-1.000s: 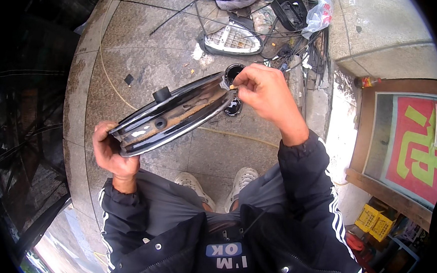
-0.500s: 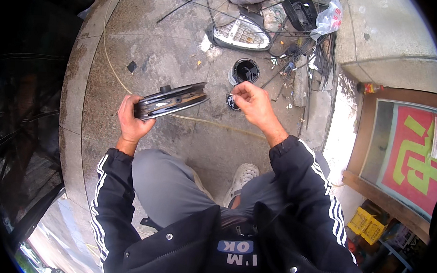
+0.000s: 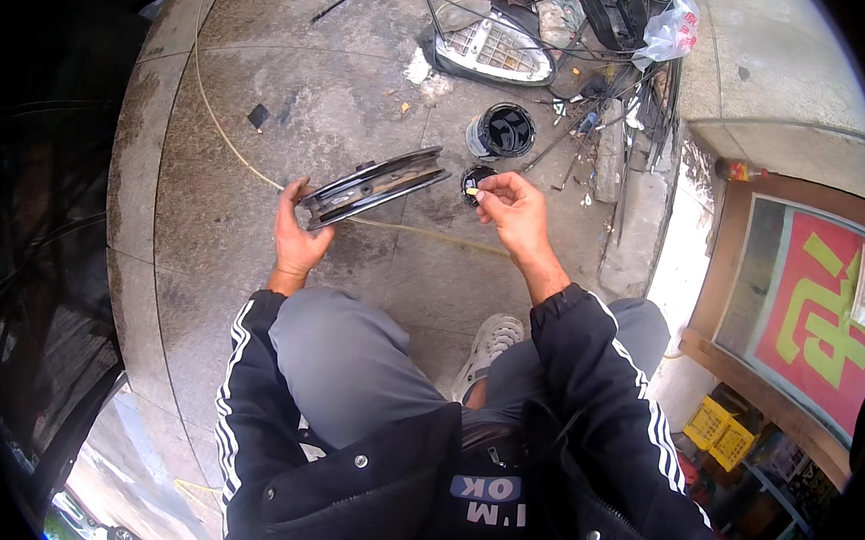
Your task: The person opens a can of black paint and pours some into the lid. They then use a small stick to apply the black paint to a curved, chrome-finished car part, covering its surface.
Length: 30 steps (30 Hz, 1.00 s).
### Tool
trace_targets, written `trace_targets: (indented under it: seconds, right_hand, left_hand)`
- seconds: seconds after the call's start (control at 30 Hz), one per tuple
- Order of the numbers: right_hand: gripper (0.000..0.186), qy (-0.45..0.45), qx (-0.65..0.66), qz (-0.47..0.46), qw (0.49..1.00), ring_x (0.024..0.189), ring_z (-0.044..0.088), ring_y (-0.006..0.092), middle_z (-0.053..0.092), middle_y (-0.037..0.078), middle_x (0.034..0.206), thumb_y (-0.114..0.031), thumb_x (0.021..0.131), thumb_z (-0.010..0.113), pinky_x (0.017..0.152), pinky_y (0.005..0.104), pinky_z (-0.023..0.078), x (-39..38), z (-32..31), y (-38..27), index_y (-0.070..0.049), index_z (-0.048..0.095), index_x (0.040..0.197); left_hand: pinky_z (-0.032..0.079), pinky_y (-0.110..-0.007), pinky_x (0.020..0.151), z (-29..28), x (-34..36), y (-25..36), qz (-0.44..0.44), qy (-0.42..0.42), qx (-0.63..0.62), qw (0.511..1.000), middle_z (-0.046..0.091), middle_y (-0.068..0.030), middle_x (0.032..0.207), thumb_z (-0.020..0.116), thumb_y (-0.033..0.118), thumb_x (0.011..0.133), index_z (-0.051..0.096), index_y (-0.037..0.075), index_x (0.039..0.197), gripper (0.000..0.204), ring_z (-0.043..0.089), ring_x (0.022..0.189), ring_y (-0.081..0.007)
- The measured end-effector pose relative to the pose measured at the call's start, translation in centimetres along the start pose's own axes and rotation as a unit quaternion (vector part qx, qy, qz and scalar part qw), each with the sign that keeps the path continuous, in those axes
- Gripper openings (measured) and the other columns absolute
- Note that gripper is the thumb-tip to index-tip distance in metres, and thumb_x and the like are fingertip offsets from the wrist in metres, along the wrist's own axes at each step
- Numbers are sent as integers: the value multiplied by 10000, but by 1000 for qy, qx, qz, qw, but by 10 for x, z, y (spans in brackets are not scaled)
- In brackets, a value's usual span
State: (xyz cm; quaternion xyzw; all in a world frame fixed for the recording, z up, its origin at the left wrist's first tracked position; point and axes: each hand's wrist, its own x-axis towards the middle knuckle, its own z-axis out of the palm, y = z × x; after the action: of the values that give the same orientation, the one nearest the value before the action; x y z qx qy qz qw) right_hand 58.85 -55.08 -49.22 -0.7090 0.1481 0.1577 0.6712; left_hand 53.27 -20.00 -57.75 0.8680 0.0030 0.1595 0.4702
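Observation:
A narrow dark metal wheel rim (image 3: 378, 189) is gripped at its left end by my left hand (image 3: 298, 234), fingers and thumb around the edge. It is held tilted above the ground, its right end higher. With thumb and fingertips my right hand (image 3: 515, 216) pinches a small yellowish piece (image 3: 472, 191), too small to name. Just beyond those fingertips is a small round black container (image 3: 476, 177), partly hidden by the piece. Farther off stands an open bucket (image 3: 482, 139) with black, glossy contents.
A white-and-black grated panel (image 3: 496, 48) lies at the far side. Cables, rods and scraps (image 3: 601, 112) clutter the far right beside a plastic bag (image 3: 668, 32). A pale hose (image 3: 225, 137) crosses the pavement. At right are a wood-framed sign (image 3: 817, 303) and yellow crates (image 3: 720, 431).
The wheel rim and my left hand have moved right, and the rim has turned so its side faces differently. The yellowish piece in my right fingertips now shows. The whole view has shifted slightly.

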Motion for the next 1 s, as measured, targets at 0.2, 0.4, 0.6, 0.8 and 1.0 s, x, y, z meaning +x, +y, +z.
trace_targets:
  seconds: [0.2, 0.4, 0.6, 0.8, 1.0]
  right_hand:
    - [122, -27, -1, -18, 999, 766, 658, 98, 726, 39, 889, -40, 944, 732, 665, 275, 550, 1, 27, 1, 10, 693, 1049]
    - [127, -41, -54, -85, 994, 787, 642, 72, 727, 19, 888, -61, 945, 758, 685, 246, 525, 2, 60, -12, 5, 706, 1040]
    - [129, -62, -62, -102, 991, 790, 679, 97, 753, 57, 884, -32, 920, 735, 713, 282, 559, 3, 84, -23, 18, 718, 1038]
    - [119, -84, -162, -108, 977, 759, 713, 210, 734, 134, 859, -36, 866, 725, 689, 358, 558, 1, 106, -44, 16, 717, 973]
    - [129, -82, -224, -120, 964, 763, 726, 261, 731, 154, 837, -53, 833, 724, 693, 384, 561, 8, 94, -43, 10, 725, 945]
  left_hand:
    - [483, -477, 1055, -56, 31, 52, -2, -141, 60, 988, 678, -152, 1219, 850, 107, 704, 497, 46, 1479, 854, 636, 1176, -353]
    - [480, -478, 1071, -70, 39, 61, -58, -178, 83, 979, 687, -155, 1262, 903, 125, 707, 504, 56, 1480, 873, 644, 1214, -361]
    - [489, -465, 1080, -75, 41, 65, -47, -189, 115, 974, 709, -165, 1289, 935, 109, 678, 503, 66, 1490, 922, 653, 1246, -358]
    - [475, -478, 1092, -75, 43, 73, -55, -194, 132, 971, 714, -154, 1291, 947, 113, 666, 492, 74, 1501, 952, 647, 1254, -358]
    - [464, -482, 1101, -77, 44, 71, -57, -200, 137, 968, 716, -134, 1301, 952, 111, 663, 482, 86, 1518, 976, 632, 1268, -354]
